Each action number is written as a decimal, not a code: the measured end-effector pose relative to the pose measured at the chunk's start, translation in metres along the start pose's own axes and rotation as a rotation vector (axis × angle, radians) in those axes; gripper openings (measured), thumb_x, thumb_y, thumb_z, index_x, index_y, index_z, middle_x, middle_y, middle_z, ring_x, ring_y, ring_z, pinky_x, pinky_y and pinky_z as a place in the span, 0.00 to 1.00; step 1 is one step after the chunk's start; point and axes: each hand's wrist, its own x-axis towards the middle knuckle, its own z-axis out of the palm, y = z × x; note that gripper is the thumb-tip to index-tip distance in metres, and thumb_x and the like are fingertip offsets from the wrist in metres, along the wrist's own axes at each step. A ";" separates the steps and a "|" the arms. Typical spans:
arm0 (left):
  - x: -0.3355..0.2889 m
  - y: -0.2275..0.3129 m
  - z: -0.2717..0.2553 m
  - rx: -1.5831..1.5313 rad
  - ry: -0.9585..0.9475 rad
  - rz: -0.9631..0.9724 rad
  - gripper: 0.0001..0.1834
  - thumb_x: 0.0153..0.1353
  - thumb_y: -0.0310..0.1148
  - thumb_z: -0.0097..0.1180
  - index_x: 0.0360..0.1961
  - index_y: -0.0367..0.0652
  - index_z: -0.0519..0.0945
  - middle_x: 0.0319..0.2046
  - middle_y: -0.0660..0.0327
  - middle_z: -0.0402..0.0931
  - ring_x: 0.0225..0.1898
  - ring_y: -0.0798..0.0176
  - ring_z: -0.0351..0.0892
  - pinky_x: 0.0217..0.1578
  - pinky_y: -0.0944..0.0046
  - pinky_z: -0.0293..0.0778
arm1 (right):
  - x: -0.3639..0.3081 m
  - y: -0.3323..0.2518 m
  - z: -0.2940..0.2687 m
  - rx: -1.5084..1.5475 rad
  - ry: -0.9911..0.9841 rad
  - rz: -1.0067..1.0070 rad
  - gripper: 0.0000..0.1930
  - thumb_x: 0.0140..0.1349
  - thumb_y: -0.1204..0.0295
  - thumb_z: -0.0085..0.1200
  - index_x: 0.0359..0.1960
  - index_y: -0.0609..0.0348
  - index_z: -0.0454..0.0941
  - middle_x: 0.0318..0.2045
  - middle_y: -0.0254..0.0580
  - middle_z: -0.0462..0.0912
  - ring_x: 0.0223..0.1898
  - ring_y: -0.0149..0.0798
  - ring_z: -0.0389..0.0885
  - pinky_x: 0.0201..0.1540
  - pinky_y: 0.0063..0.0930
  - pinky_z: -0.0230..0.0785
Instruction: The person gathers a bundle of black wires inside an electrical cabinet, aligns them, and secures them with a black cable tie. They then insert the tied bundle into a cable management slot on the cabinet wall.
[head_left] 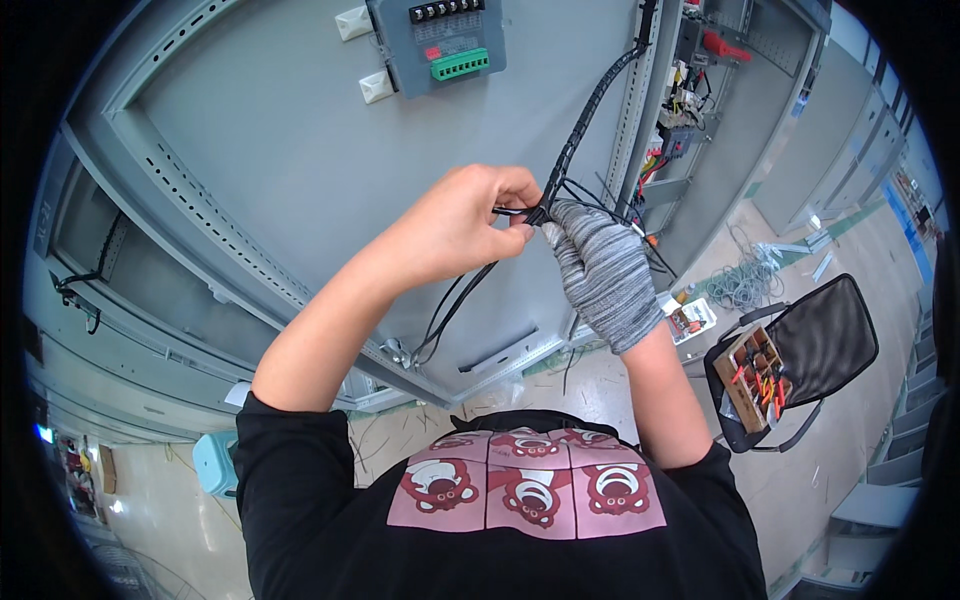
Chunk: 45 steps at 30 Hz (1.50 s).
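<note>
A thick bundle of black wires (pixel 583 125), bound in a spiral wrap, runs down from the top of the grey cabinet panel. My bare left hand (pixel 468 220) pinches the bundle's lower end from the left, with a thin black strand between its fingers. On the other side my right hand (pixel 607 270), in a grey knitted glove, closes on the same spot; its fingertips are partly hidden. Below my left hand, loose black wires (pixel 462 296) curve down to the panel's lower edge. Several thinner wires (pixel 650 250) fan out to the right behind the glove.
A grey module with a green terminal block (pixel 460 65) is mounted at the top. Wired electrical parts (pixel 683 110) fill the cabinet's right side. On the floor are a black mesh chair (pixel 825 330) bearing a wooden tool box (pixel 735 375), coiled wire (pixel 745 283) and a light-blue stool (pixel 213 465).
</note>
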 end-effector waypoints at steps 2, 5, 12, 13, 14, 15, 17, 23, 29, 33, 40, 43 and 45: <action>-0.001 0.001 -0.004 -0.010 -0.019 -0.010 0.12 0.54 0.25 0.59 0.40 0.35 0.76 0.35 0.62 0.78 0.41 0.68 0.77 0.43 0.66 0.73 | 0.009 -0.002 -0.010 -0.122 -0.120 -0.020 0.10 0.60 0.75 0.53 0.42 0.62 0.79 0.30 0.52 0.82 0.33 0.53 0.81 0.38 0.42 0.73; 0.001 -0.005 -0.014 -0.040 -0.054 -0.007 0.12 0.54 0.25 0.58 0.40 0.35 0.77 0.35 0.63 0.79 0.39 0.69 0.76 0.42 0.67 0.73 | 0.027 0.006 -0.011 -0.269 -0.208 -0.154 0.09 0.59 0.74 0.54 0.41 0.60 0.79 0.27 0.50 0.81 0.30 0.52 0.81 0.35 0.43 0.73; 0.002 -0.012 -0.028 0.085 -0.003 0.023 0.12 0.54 0.24 0.57 0.41 0.35 0.78 0.34 0.60 0.80 0.33 0.67 0.75 0.38 0.64 0.74 | 0.026 0.007 0.017 0.379 -0.116 0.109 0.11 0.64 0.70 0.55 0.45 0.61 0.80 0.33 0.44 0.85 0.34 0.39 0.84 0.39 0.32 0.75; 0.001 -0.013 -0.028 0.121 0.013 0.016 0.12 0.54 0.24 0.57 0.41 0.35 0.78 0.34 0.58 0.80 0.32 0.66 0.76 0.38 0.63 0.74 | 0.025 0.004 0.021 0.574 -0.149 0.257 0.11 0.64 0.70 0.55 0.45 0.62 0.80 0.33 0.43 0.85 0.34 0.35 0.84 0.39 0.30 0.75; 0.000 -0.014 -0.028 0.157 0.029 0.009 0.13 0.54 0.24 0.58 0.42 0.35 0.78 0.34 0.56 0.81 0.32 0.64 0.76 0.37 0.63 0.74 | 0.025 0.003 0.025 0.765 -0.184 0.408 0.11 0.64 0.71 0.56 0.45 0.63 0.80 0.33 0.41 0.86 0.34 0.32 0.84 0.40 0.27 0.75; -0.001 -0.013 -0.027 0.195 0.044 -0.009 0.13 0.54 0.24 0.58 0.42 0.35 0.79 0.35 0.55 0.80 0.32 0.61 0.77 0.37 0.62 0.75 | 0.024 0.005 0.035 0.787 -0.139 0.384 0.12 0.65 0.70 0.55 0.45 0.66 0.80 0.30 0.38 0.85 0.33 0.27 0.81 0.39 0.23 0.74; -0.002 -0.008 -0.028 0.270 0.073 -0.044 0.13 0.54 0.24 0.58 0.42 0.36 0.79 0.36 0.52 0.80 0.32 0.55 0.78 0.36 0.59 0.75 | 0.024 0.006 0.040 0.832 -0.115 0.434 0.12 0.65 0.71 0.55 0.45 0.66 0.80 0.29 0.39 0.85 0.32 0.27 0.82 0.39 0.24 0.74; -0.015 -0.005 -0.009 0.746 0.474 -0.041 0.07 0.55 0.24 0.59 0.35 0.38 0.77 0.33 0.54 0.74 0.30 0.44 0.76 0.32 0.51 0.73 | 0.047 -0.008 0.056 0.881 -0.128 0.428 0.10 0.66 0.75 0.53 0.45 0.69 0.79 0.30 0.39 0.83 0.28 0.28 0.81 0.34 0.22 0.77; -0.021 -0.001 0.022 0.613 0.805 -0.068 0.06 0.56 0.24 0.60 0.34 0.37 0.76 0.30 0.55 0.72 0.27 0.49 0.75 0.28 0.55 0.72 | 0.057 -0.010 0.058 0.943 -0.101 0.404 0.09 0.65 0.76 0.54 0.42 0.68 0.80 0.28 0.39 0.83 0.28 0.27 0.80 0.31 0.22 0.74; -0.022 -0.014 0.063 0.489 1.022 0.052 0.10 0.55 0.19 0.60 0.39 0.35 0.79 0.30 0.55 0.72 0.25 0.57 0.75 0.26 0.65 0.73 | 0.057 -0.003 0.062 1.070 -0.080 0.353 0.08 0.65 0.75 0.54 0.41 0.66 0.80 0.29 0.34 0.81 0.27 0.25 0.77 0.31 0.20 0.73; -0.035 -0.028 0.075 0.531 0.935 0.077 0.11 0.55 0.19 0.60 0.41 0.34 0.79 0.34 0.53 0.74 0.30 0.58 0.77 0.33 0.65 0.75 | 0.058 0.004 0.053 1.040 -0.192 0.374 0.07 0.63 0.74 0.56 0.39 0.66 0.80 0.28 0.38 0.82 0.27 0.27 0.78 0.32 0.23 0.73; -0.049 -0.010 0.053 0.773 0.897 0.098 0.10 0.59 0.23 0.58 0.42 0.35 0.79 0.38 0.55 0.75 0.31 0.63 0.77 0.38 0.66 0.74 | 0.057 0.008 0.054 0.904 -0.161 0.290 0.08 0.61 0.73 0.57 0.38 0.67 0.80 0.28 0.44 0.83 0.28 0.33 0.81 0.34 0.27 0.74; -0.036 -0.016 0.036 0.282 0.925 0.011 0.09 0.61 0.25 0.56 0.43 0.36 0.78 0.39 0.57 0.75 0.31 0.67 0.76 0.38 0.67 0.73 | 0.054 0.003 0.052 0.799 -0.095 0.220 0.08 0.60 0.73 0.56 0.37 0.65 0.79 0.29 0.51 0.83 0.28 0.46 0.82 0.35 0.34 0.75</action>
